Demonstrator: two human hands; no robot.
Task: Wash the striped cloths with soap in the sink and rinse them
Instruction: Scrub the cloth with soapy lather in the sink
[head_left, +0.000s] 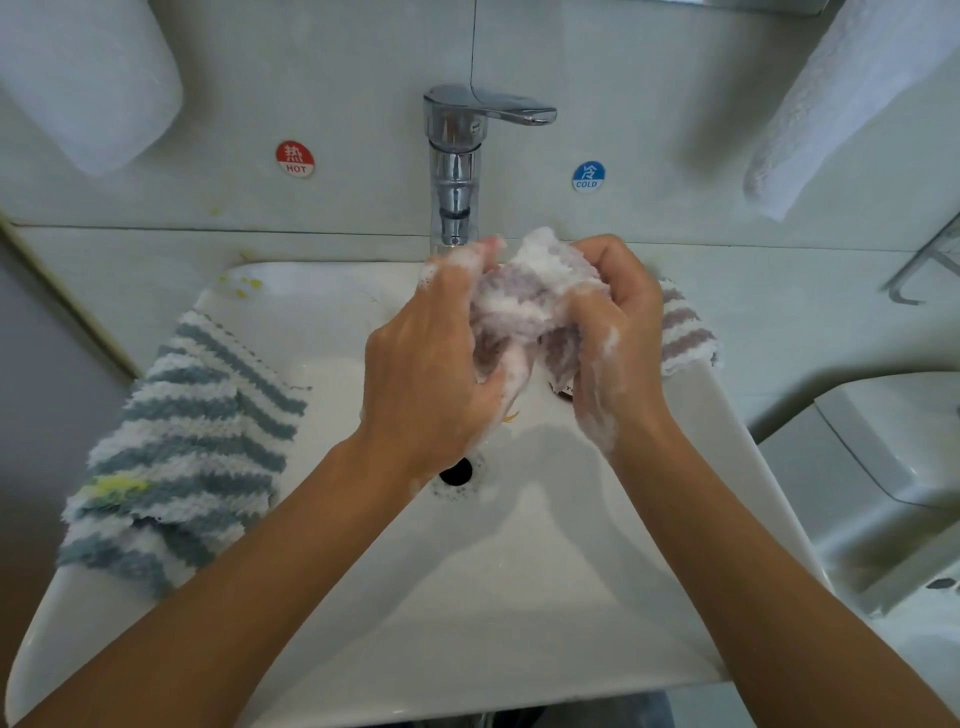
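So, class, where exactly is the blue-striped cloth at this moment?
In the head view, the blue-striped cloth is draped over the left rim of the sink, left of both hands, which are lathering the purple-striped cloth below the tap.

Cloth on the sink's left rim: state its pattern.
Blue-grey and white stripes, with a yellow stain; head view shows the cloth.

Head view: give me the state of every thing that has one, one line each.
Purple striped cloth: bunched, lathered, held over the basin.
Left hand: soapy, grips the cloth.
Right hand: soapy, grips the cloth.
Blue striped cloth: draped on the sink's left rim, yellow stain showing.
Second purple cloth: lying on the right rim.
Faucet: no stream visible.
Drain: open.
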